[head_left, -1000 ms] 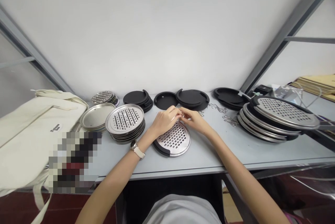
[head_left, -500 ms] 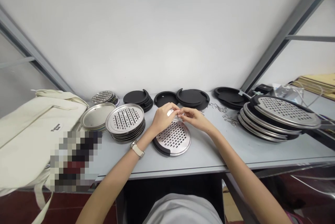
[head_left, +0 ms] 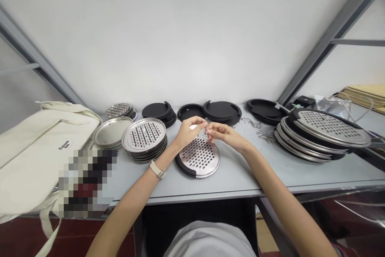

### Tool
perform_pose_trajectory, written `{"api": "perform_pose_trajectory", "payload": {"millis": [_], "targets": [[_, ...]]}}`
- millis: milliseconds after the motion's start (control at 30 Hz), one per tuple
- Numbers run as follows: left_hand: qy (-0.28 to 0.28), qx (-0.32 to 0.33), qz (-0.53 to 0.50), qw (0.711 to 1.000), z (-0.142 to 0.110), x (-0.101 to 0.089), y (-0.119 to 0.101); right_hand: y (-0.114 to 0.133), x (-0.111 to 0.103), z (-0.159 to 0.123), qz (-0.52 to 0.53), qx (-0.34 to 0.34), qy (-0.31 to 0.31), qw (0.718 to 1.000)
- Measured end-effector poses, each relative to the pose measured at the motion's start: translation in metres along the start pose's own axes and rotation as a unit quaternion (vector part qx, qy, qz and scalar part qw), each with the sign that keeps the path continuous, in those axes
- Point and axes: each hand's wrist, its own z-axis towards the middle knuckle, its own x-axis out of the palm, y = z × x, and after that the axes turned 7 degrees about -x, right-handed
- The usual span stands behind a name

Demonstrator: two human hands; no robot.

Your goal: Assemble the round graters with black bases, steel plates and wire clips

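My left hand (head_left: 190, 130) and my right hand (head_left: 221, 133) meet fingertip to fingertip above a round perforated metal disc (head_left: 200, 156). My right thumb and fingers pinch a small shiny metal piece (head_left: 207, 131), too small to name. Thumb and forefinger of my left hand are pressed together against it; what they hold is hidden. A white patch shows inside the curl of my left fingers. The disc lies flat on the table, a black curved rim piece round its left edge.
Stacked perforated discs (head_left: 144, 134) and plain metal discs (head_left: 111, 132) stand left, beside a cream bag (head_left: 33, 156). Black round trays (head_left: 221, 112) line the wall. Loose wire-like metal pieces (head_left: 266, 137) lie right of my hands, before a tall stack of rimmed discs (head_left: 313, 144).
My right hand has turned slightly and its fingers have curled lower, showing the small metal piece. My left hand has barely shifted. The disc has stayed in place.
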Motion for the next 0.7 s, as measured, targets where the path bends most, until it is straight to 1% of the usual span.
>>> {"api": "perform_pose_trajectory", "payload": {"millis": [133, 267, 367, 467, 567, 700], "targets": [[0.011, -0.006, -0.005, 1.0, 0.001, -0.001, 0.001, 0.0, 0.0, 0.001, -0.015, 0.004, -0.005, 1.0], [0.004, -0.016, -0.014, 1.0, 0.001, -0.002, 0.002, -0.003, 0.0, 0.003, -0.05, 0.005, -0.034, 0.998], [0.001, -0.027, -0.02, 0.999, 0.001, -0.002, 0.003, -0.006, 0.0, 0.005, -0.072, 0.009, -0.044, 0.996], [-0.012, -0.048, -0.018, 0.999, 0.001, -0.002, 0.002, -0.008, 0.0, 0.005, -0.08, 0.01, -0.041, 0.996], [-0.02, -0.067, -0.017, 0.997, 0.002, -0.001, 0.002, -0.01, 0.002, 0.005, -0.068, 0.003, -0.022, 0.997], [-0.024, -0.07, -0.017, 0.997, 0.003, -0.001, 0.001, -0.011, 0.004, 0.004, -0.073, -0.014, -0.01, 0.997]]}}
